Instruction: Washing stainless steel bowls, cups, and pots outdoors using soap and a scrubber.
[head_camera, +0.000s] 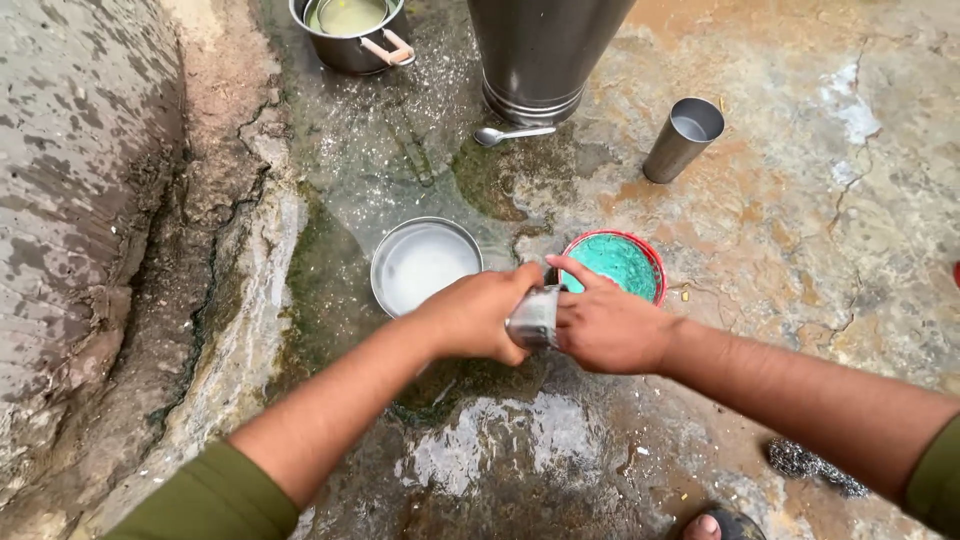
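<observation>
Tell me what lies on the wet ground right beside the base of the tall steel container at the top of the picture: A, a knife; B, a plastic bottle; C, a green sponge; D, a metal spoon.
D: a shiny metal spoon lies flat on the wet concrete ground, just below the base of the tall cylindrical steel container, its bowl pointing left.
</observation>
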